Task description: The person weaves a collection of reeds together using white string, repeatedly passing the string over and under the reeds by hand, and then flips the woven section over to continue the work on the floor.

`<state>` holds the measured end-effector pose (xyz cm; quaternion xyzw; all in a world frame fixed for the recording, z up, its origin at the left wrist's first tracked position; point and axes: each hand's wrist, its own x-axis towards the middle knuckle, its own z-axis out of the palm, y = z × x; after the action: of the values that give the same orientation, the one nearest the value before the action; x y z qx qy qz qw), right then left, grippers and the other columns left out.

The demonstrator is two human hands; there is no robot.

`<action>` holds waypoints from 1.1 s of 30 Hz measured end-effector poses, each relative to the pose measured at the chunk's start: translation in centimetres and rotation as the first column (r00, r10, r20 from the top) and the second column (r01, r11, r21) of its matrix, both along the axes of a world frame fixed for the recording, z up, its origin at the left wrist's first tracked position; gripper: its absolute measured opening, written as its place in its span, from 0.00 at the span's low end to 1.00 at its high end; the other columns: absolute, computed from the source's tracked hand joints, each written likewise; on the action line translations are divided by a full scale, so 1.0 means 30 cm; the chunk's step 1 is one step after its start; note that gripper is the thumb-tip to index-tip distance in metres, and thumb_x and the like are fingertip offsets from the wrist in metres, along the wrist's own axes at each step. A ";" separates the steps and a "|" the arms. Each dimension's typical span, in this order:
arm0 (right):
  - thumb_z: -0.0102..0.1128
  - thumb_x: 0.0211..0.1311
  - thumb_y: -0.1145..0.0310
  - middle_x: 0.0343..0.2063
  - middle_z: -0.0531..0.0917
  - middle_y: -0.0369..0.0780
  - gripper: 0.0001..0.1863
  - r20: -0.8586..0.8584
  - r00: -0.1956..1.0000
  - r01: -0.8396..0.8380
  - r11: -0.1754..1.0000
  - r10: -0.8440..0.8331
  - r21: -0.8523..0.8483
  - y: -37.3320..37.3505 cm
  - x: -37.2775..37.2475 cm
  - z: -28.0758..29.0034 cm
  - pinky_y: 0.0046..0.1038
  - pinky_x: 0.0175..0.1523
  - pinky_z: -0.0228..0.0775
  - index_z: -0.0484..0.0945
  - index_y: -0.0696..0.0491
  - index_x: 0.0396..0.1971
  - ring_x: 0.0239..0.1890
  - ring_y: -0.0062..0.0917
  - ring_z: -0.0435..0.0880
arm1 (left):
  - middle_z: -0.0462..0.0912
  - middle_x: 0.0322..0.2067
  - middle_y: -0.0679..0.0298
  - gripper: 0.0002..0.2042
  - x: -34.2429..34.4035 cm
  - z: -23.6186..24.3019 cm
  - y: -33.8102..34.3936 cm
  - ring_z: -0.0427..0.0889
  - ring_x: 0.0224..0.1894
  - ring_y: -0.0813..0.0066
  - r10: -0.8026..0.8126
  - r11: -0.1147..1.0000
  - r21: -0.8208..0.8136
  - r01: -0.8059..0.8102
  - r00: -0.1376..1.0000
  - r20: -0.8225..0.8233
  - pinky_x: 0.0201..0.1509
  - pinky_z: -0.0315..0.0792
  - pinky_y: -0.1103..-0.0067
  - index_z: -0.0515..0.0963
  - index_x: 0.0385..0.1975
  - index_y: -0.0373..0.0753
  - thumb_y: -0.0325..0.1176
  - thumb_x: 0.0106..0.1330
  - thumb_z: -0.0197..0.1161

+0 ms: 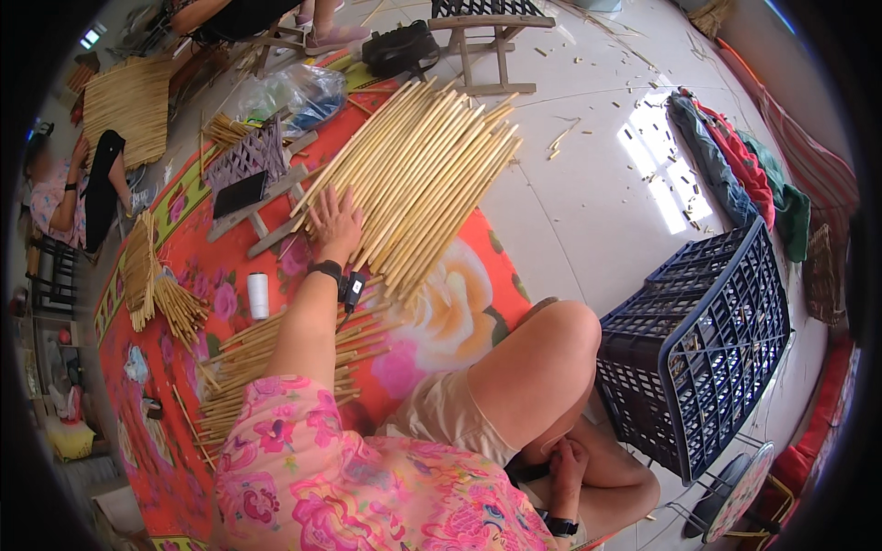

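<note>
My left hand (336, 223) lies with its fingers spread on the near left edge of a mat of yellow reed stalks (423, 165). The stalks lie side by side on a red floral cloth. Down by my bent legs, my right hand (568, 462) is closed, its fingertips pinched together; what they hold, if anything, is too small to make out. Left of my forearm a white thread spool (258, 296) stands on the cloth. More loose reed stalks (248, 367) are spread beneath my left arm.
A dark plastic crate (694, 349) lies at my right. Beyond the spool, a low woven stool (248, 156) bears a black phone (239, 195). A tied reed bundle (170, 294) is at the left. Another person (69, 197) sits far left; reed scraps litter the tiles.
</note>
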<state>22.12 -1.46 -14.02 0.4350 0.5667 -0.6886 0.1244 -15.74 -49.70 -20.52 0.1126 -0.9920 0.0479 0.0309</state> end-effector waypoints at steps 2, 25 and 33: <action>0.55 0.65 0.64 0.10 0.66 0.27 0.15 -0.012 1.000 0.003 1.000 -0.003 0.000 -0.005 0.006 -0.014 0.15 0.16 0.45 0.74 0.51 0.18 0.10 0.10 0.59 | 0.43 0.71 0.56 0.28 -0.005 0.001 0.013 0.38 0.73 0.55 0.011 1.000 0.024 -0.011 1.000 0.021 0.71 0.34 0.52 0.51 0.70 0.52 0.47 0.70 0.44; 0.55 0.64 0.64 0.11 0.69 0.27 0.14 -0.022 1.000 -0.022 1.000 0.022 0.004 -0.002 -0.001 -0.011 0.15 0.17 0.46 0.75 0.52 0.19 0.11 0.10 0.61 | 0.57 0.65 0.54 0.30 0.468 -0.029 0.385 0.51 0.69 0.51 -0.562 0.754 0.343 0.560 0.820 -0.104 0.69 0.44 0.52 0.60 0.64 0.41 0.39 0.62 0.58; 0.54 0.66 0.66 0.13 0.69 0.28 0.11 -0.126 0.981 -0.145 0.988 0.151 0.050 -0.055 -0.040 0.172 0.15 0.18 0.48 0.76 0.55 0.26 0.14 0.09 0.62 | 0.68 0.58 0.55 0.23 0.563 0.334 0.439 0.70 0.59 0.59 -0.668 0.393 0.783 0.483 0.734 -0.118 0.62 0.65 0.68 0.68 0.59 0.38 0.26 0.62 0.57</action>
<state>20.92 -3.09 -8.88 0.3487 0.6181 -0.6925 0.1297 1.15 -36.54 -10.51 -0.2438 -0.8839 -0.3827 -0.1135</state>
